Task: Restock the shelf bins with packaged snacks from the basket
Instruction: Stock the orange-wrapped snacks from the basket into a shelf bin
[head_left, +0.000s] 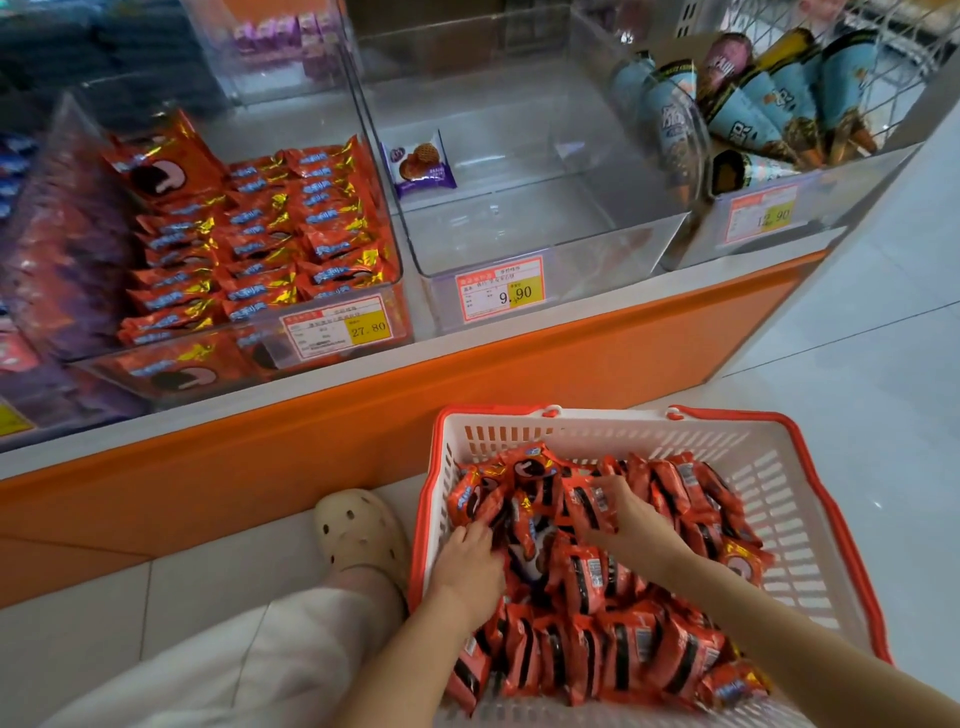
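Head view, entry one.

A: Stock location?

B: Red snack packets (587, 577) heaped in white basket (769, 483) with red rim, on floor tiles, far wall turned to orange shelf base (467, 364). Near rows standing on edge, packed face to face, seen edge-on, edges running near to far, rows running left to right across basket. Far end looser: packets tipped at mixed angles, a few lying face up with logo showing.

A: Hands?

B: Both inside basket. Left hand (467, 569) low at left side of heap, fingertips pushed down between packets and hidden; grip not readable. Right hand (634, 519) further back near middle, fingers spread and bent over tops of upright packets, touching them. Pinch or plain contact: cannot tell, blurred.

A: Shelf side?

B: Left bin (405, 312) clear, holding stocked packets (270, 234) of same red kind in three columns, shingled, faces up, long axes side to side across bin. One larger packet propped tilted at back left. Yellow label 27.80 (335, 330) on front wall. Middle bin (571, 254) clear, single purple packet (420, 165) leaning at left wall, far back; label 9.90 (501, 291) on front. Right bin with blue wrapped cones (769, 104), narrow tips mostly toward front of bin.

A: Anything else?

B: Cream clog (361, 535) on floor just left of basket, pale trouser leg nearer camera.
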